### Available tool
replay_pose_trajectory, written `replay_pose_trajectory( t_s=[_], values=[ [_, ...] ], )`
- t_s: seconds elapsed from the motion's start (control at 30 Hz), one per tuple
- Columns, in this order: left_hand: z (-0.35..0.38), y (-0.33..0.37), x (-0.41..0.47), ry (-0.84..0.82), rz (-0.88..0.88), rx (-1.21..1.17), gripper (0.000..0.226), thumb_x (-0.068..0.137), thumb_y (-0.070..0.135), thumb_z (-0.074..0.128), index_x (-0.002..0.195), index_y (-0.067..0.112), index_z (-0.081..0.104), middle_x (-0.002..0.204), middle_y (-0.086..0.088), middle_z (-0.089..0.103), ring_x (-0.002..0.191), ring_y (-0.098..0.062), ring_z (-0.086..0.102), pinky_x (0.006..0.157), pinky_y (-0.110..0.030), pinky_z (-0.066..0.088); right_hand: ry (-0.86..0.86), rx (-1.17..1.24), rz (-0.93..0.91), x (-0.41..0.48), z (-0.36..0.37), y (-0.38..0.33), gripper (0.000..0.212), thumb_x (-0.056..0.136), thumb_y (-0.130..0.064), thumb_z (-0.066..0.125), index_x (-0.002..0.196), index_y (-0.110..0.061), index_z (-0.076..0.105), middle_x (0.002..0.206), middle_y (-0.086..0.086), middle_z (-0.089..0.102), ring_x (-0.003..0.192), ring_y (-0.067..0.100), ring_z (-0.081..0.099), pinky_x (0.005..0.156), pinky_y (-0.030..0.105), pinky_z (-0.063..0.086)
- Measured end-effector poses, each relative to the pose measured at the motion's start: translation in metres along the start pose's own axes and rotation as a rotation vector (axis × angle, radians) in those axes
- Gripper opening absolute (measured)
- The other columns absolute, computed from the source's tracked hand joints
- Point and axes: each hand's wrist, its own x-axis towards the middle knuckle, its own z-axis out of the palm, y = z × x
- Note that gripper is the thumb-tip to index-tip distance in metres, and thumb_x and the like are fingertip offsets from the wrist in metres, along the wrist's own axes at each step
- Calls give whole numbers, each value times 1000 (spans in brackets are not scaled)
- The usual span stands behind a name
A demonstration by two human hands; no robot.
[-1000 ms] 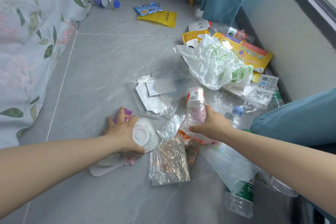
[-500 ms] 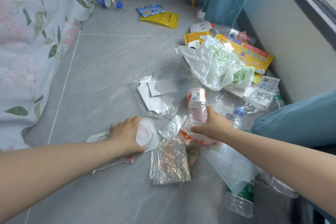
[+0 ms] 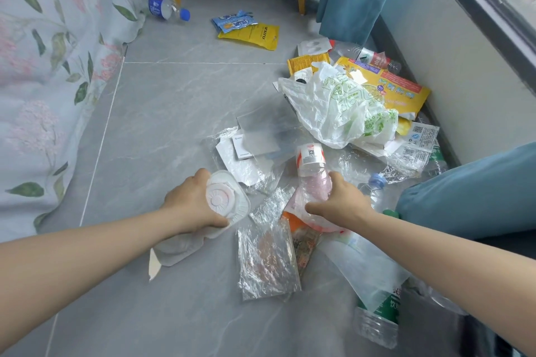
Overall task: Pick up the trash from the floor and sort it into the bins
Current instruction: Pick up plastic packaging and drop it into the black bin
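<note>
Bottle (image 3: 311,162), clear with an orange label, lies in the grip of the right hand (image 3: 343,206), label end jutting beyond it; left hand (image 3: 188,206) clutches a white moulded tray (image 3: 232,200)

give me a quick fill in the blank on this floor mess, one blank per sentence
The left hand grips a white plastic tray, while the right hand grips a clear ____ with an orange and white label. The far bottle beside the bedsheet has a ____ cap. The crumpled white bag carries ____ print.
Missing words: bottle; blue; green.
</note>
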Motion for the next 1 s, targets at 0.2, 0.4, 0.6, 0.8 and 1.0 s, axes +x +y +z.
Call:
replay_pose_trajectory(
  t_s=[0.2,0.4,0.6,0.8,1.0],
  values=[
    [-60,18,-2,95,-27,-159,72,54,42,86,104,18,39,91,3,54,84,-21,55,63,-30,39,-65,314,66,-14,-29,0,31,67,-32,72,76,-14,50,67,-1,54,61,16,54,57,27,42],
    [-117,50,-3,154,-13,-376,73,54,39,90,106,18,44,96,2,55,87,-18,54,60,-28,37,-54,284,-34,-37,-97,-12,40,66,-38,72,89,-9,57,72,1,58,58,11,58,53,26,43],
    [-192,98,-31,133,-42,-689,69,49,39,92,99,18,50,89,8,55,75,-5,52,58,-22,38,-24,171,-59,-70,-179,-58,55,71,-34,71,118,-8,54,90,5,63,76,19,62,72,35,54],
    [-305,144,-96,122,-77,-764,64,53,36,92,97,18,50,88,7,57,75,-7,55,61,-23,41,-5,155,-56,-129,-288,-111,74,68,-41,69,134,-19,44,122,2,47,88,15,57,60,24,43],
    [-407,191,-173,60,-85,-941,82,31,53,83,101,18,56,101,-3,65,91,-18,67,73,-32,55,86,146,-82,-212,-403,-153,66,73,-40,67,132,-22,42,125,-2,46,101,16,52,76,29,44]
  ],
)
